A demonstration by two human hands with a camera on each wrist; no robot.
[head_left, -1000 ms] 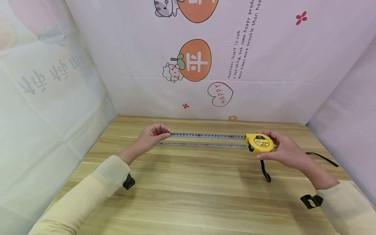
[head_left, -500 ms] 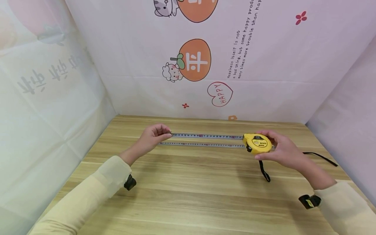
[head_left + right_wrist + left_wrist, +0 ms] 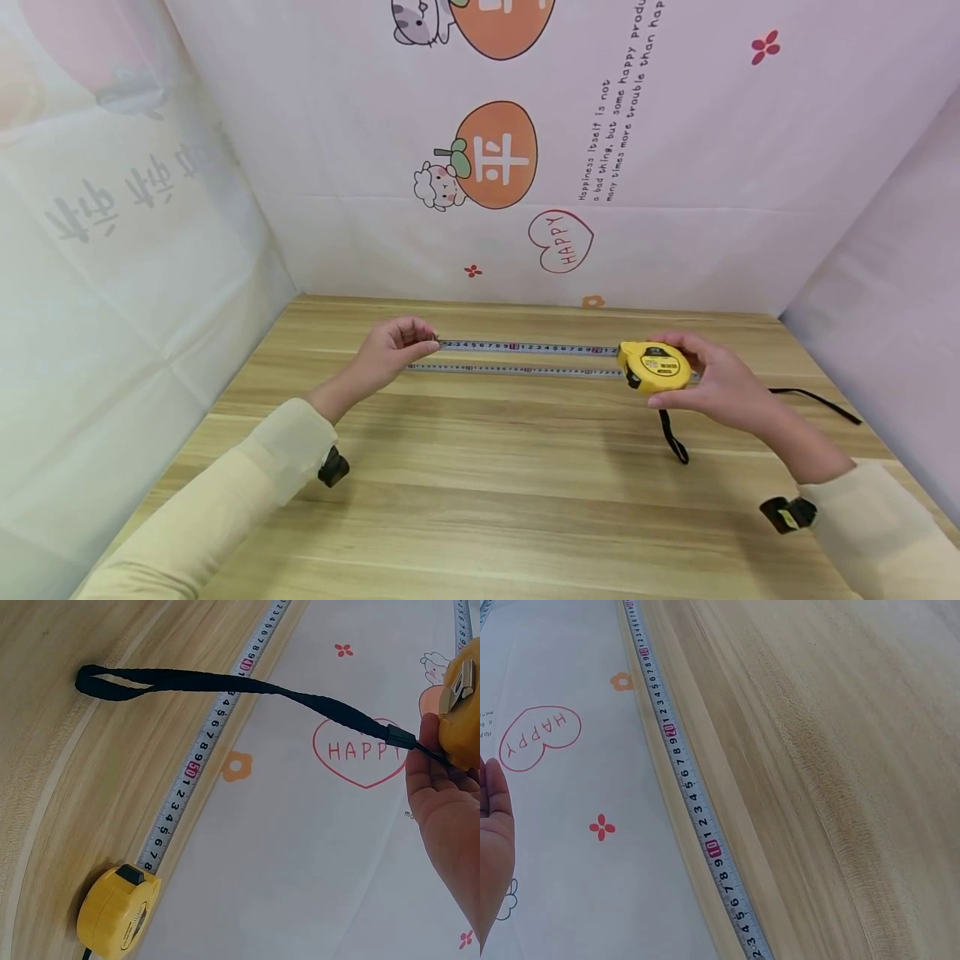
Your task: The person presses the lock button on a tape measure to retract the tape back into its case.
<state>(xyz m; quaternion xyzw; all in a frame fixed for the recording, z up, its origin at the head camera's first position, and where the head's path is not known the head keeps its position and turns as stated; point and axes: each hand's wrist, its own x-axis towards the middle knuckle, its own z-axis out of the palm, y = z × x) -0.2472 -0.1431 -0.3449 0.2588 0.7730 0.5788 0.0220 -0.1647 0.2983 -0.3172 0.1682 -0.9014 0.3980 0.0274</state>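
Observation:
My left hand (image 3: 390, 350) pinches the end of a steel blade (image 3: 555, 348) between thumb and fingers. That blade runs across to a yellow tape measure (image 3: 656, 367), which my right hand (image 3: 723, 379) grips by its case. From the held case a black wrist strap (image 3: 187, 680) hangs down. Below the stretched blade, a second blade (image 3: 495, 370) lies along the table. It leads to another yellow tape measure (image 3: 116, 915) on the tabletop, seen in the right wrist view and mostly hidden behind my right hand in the head view.
The wooden table (image 3: 510, 500) ends at a printed cloth backdrop (image 3: 675, 250), close behind the lying blade. Pale cloth walls (image 3: 135, 292) enclose both sides. The second tape measure's black strap (image 3: 817, 398) trails toward the right edge.
The held tape measure has shifted slightly left, and a little less of its blade shows. My left hand has moved slightly right. The blade on the table stays put.

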